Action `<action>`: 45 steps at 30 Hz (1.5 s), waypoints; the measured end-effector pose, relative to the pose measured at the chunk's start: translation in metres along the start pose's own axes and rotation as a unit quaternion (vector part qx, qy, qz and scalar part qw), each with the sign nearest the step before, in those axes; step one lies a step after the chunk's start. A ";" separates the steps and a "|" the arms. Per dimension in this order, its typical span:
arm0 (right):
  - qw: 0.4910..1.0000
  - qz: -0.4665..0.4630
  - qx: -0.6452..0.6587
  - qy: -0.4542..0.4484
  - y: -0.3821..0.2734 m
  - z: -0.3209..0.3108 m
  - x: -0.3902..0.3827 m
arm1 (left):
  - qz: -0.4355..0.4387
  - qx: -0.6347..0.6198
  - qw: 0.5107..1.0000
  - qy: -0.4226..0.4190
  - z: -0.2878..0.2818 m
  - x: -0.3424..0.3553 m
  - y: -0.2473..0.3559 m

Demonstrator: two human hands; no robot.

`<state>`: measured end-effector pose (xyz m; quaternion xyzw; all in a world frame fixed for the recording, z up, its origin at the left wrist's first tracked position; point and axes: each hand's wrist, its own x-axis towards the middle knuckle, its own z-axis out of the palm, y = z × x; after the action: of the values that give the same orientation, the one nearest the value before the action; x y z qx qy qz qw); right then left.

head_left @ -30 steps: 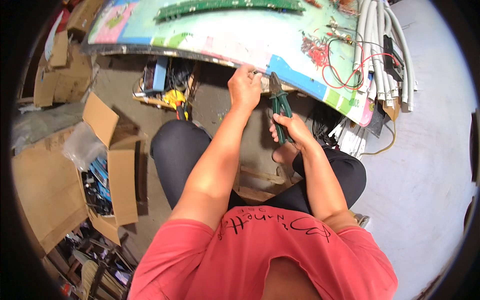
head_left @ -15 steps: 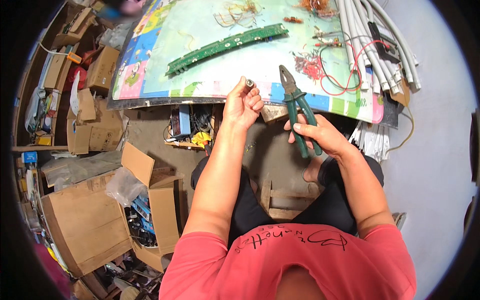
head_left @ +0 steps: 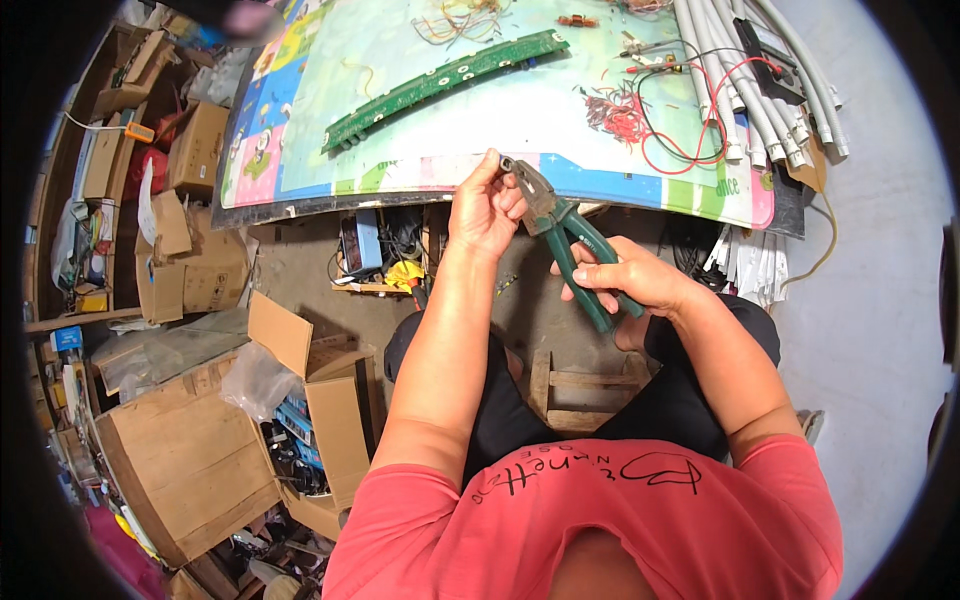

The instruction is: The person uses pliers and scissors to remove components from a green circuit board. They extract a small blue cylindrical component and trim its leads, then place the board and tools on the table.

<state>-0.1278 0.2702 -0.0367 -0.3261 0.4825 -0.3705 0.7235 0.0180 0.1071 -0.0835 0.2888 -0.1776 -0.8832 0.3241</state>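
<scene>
Between the thumb and fingers of my left hand [head_left: 486, 208] is a small dark metallic piece [head_left: 507, 163], mostly covered, so its kind does not show. My right hand [head_left: 630, 275] is closed around the green handles of combination pliers [head_left: 548, 217]. The pliers' jaws point up and left and lie right against the small piece at my left fingertips; whether they grip it I cannot tell. Beyond both hands, a long green circuit board [head_left: 445, 88] rests slantwise on the table mat [head_left: 500, 130].
Red wire scraps [head_left: 615, 115], a meter [head_left: 768, 60] with red and black leads and several white tubes [head_left: 715, 75] lie on the table's right side. Coloured thin wires [head_left: 455, 22] are at the back. An open cardboard box [head_left: 335, 430] stands at my left, near shelves [head_left: 95, 180].
My right hand has brought the pliers left, so their jaws now meet the small piece in my left hand. My left hand stays in nearly the same place.
</scene>
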 end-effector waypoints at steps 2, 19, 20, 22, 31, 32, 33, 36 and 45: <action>1.000 0.000 0.005 -0.002 0.001 -0.002 0.001 | -0.009 0.002 1.000 0.008 -0.001 0.000 0.001; 0.992 0.110 -0.067 0.009 -0.001 -0.012 -0.003 | 0.085 0.215 0.973 0.017 0.005 -0.006 -0.005; 0.994 0.103 -0.016 -0.011 -0.001 -0.013 -0.004 | 0.087 0.216 0.972 0.012 0.005 -0.006 -0.006; 0.991 0.088 0.087 -0.052 -0.002 -0.014 -0.006 | 0.097 0.222 0.970 0.003 0.003 -0.006 -0.009; 0.984 0.088 0.131 -0.086 -0.002 -0.022 -0.014 | 0.073 0.267 0.960 -0.041 -0.001 -0.011 0.000; 0.982 0.083 0.141 -0.100 -0.001 -0.023 -0.014 | 0.055 0.249 0.965 -0.053 -0.003 -0.011 0.002; 0.979 0.079 0.150 -0.113 0.001 -0.025 -0.013 | 0.043 0.218 0.973 -0.063 -0.004 -0.011 0.002; 0.983 0.087 0.125 -0.100 -0.001 -0.022 -0.013 | 0.012 0.170 0.982 -0.087 -0.009 -0.007 0.005; 0.986 0.107 0.080 -0.097 -0.002 -0.026 -0.017 | 0.003 0.187 0.976 -0.108 -0.008 -0.006 0.005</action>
<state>-0.1568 0.2806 -0.0360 -0.2480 0.4114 -0.2948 0.8260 0.0288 0.1065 -0.0852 0.2467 -0.3740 -0.8596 0.2457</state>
